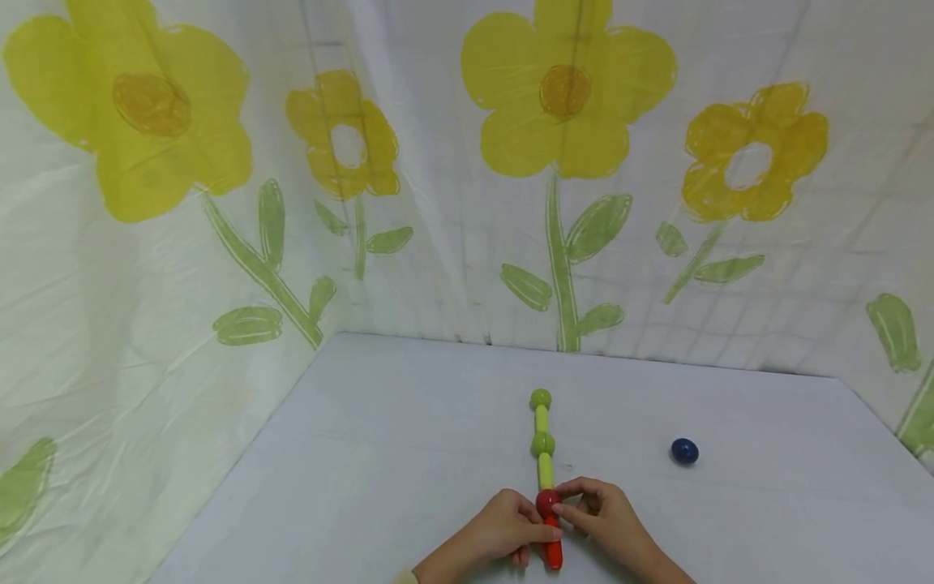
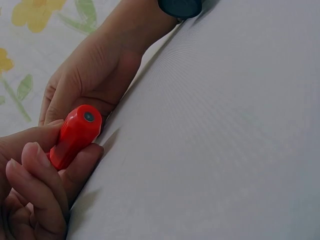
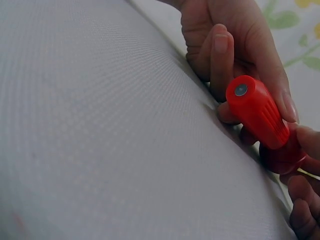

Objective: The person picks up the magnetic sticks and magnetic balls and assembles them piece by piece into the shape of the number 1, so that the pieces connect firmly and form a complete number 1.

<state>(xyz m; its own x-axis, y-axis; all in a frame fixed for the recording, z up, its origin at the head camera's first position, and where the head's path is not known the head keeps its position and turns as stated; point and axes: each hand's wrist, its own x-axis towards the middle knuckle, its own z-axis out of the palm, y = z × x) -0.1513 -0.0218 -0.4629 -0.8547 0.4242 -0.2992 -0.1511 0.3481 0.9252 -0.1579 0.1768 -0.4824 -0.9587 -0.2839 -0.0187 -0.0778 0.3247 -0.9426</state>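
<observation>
A chain of toy rods and balls runs away from me along the table. At its near end, my left hand (image 1: 505, 527) pinches a red rod (image 1: 554, 555) between thumb and fingers. A round metal spot shows on the rod's free end in both wrist views. My right hand (image 1: 609, 519) pinches the dark red ball (image 1: 548, 502) at the rod's far end. Beyond that ball come a yellow-green rod (image 1: 546, 471), a green ball (image 1: 542, 444), another yellow-green rod (image 1: 541, 418) and a green ball (image 1: 540, 398) at the tip.
A dark blue ball (image 1: 684, 451) lies by itself on the white table (image 1: 365, 454), right of the chain. Behind and to the left hangs a white cloth (image 1: 438, 243) printed with yellow flowers. In the left wrist view a dark round device (image 2: 181, 6) sits on the other wrist.
</observation>
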